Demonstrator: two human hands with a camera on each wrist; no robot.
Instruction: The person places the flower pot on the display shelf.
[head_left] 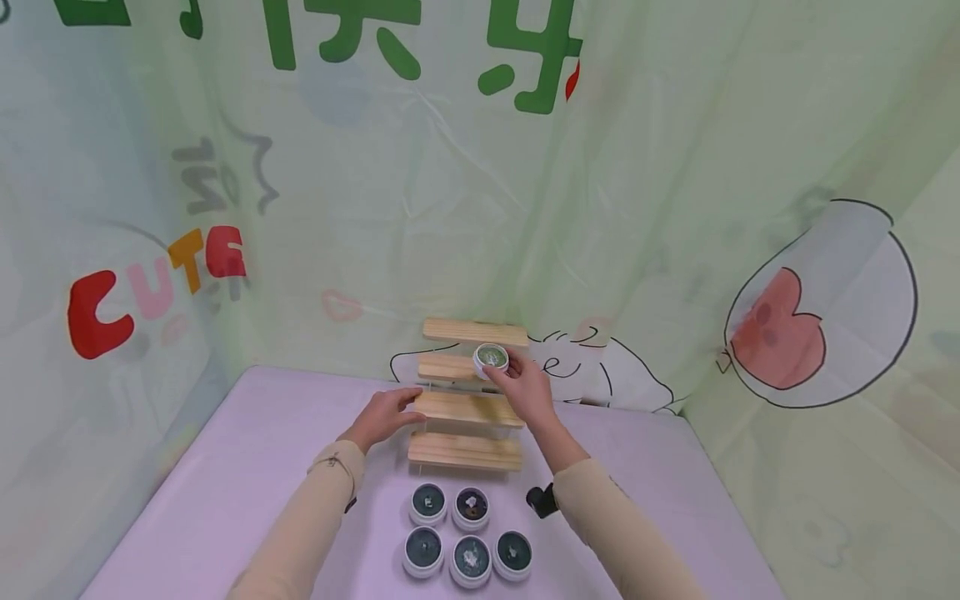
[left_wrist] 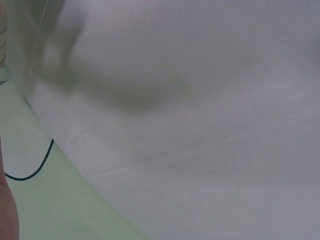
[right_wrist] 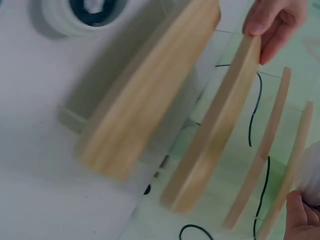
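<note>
A stepped wooden rack with several pale planks stands at the back of the table. My left hand grips the left end of its second plank from the front; in the right wrist view, thumb and fingers pinch that plank end. With my right hand I hold a small round white jar with a green top, in front of the upper planks. At the right edge of the right wrist view the jar is blurred and partly cut off. Only a sliver of hand enters the left wrist view.
Several white jars with dark tops, one of them a jar with a pale mark, stand before the rack on the lilac tabletop. A printed curtain hangs close behind the rack and along both sides.
</note>
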